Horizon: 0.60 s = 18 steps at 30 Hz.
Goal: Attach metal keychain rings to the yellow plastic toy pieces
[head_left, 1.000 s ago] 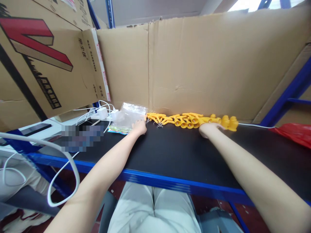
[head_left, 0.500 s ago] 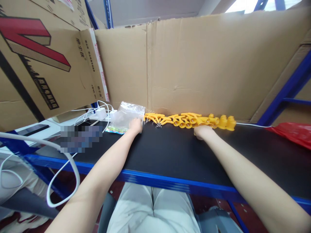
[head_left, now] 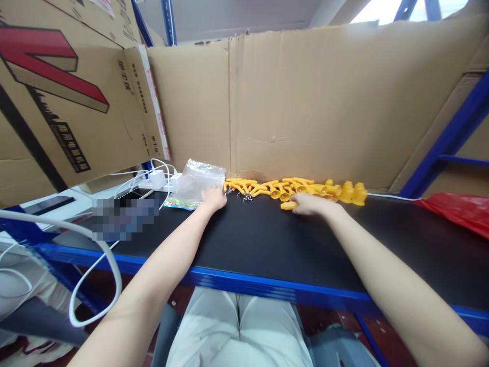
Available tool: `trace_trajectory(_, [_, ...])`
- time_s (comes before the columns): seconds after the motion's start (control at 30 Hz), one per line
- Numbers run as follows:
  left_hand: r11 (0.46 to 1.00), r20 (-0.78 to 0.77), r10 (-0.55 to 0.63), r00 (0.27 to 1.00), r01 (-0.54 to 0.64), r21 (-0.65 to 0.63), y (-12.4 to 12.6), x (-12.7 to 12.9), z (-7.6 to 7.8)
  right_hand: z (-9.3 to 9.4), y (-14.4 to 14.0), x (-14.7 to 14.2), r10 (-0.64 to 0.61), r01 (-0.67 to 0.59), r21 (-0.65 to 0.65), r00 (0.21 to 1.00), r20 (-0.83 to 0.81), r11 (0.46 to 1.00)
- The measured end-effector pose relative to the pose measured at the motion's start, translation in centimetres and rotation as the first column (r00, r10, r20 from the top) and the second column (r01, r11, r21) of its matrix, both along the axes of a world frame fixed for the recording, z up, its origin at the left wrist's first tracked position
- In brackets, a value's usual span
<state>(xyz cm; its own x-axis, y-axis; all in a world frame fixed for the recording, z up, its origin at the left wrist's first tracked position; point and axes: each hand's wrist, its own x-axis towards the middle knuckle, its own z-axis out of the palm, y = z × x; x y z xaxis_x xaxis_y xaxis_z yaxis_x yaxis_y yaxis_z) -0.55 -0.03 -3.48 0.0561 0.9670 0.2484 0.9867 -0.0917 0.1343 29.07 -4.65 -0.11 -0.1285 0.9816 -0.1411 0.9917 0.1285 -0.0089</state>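
Blue steel edging (head_left: 267, 288) is seen closest in, framing a black shelf (head_left: 267, 239) that both forearms are stretched across. Further out, the left hand (head_left: 214, 198) is laid on the near corner of a clear bag (head_left: 196, 179), fingers curled loosely over it, probably so the bag is kept from sliding. The right hand (head_left: 311, 204) is closed around one yellow piece (head_left: 289, 205), which is pinched at the fingertips and sits just in front of the row (head_left: 294, 188) it seems to have been pulled from.

That row of yellow plastic parts is lined up along the back, pushed against a cardboard wall (head_left: 324, 102), likely so the working space is left free. Small metal rings (head_left: 248, 197) can be made out at its left end. Off to the left, white chargers (head_left: 158, 178) and cables (head_left: 91, 265) are crowded beside the bag, and a red bag (head_left: 458, 210) is parked far right.
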Motion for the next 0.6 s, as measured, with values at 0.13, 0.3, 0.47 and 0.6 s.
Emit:
trace_trajectory(0.13, [0.997,-0.055,-0.076,0.996,0.076,0.007,0.3,-0.1,-0.6,-0.2,0.2,0.2,-0.011,0.012,0.006,0.999,-0.035,1.000])
trace_trajectory(0.3, [0.975,-0.047,-0.221,0.974,0.222,0.024,0.6,-0.2,-1.0,-0.2,0.1,0.2,0.001,-0.001,0.012,0.999,-0.032,1.000])
trace_trajectory(0.47, [0.980,0.006,-0.195,0.981,0.196,-0.026,0.8,-0.1,-1.1,-0.5,0.3,0.2,-0.003,0.003,0.016,0.999,-0.038,1.000])
trace_trajectory(0.6, [0.981,0.055,-0.172,0.983,0.176,-0.076,1.4,-0.2,-1.4,-0.7,0.6,0.4,0.002,-0.001,0.033,0.999,-0.042,0.999])
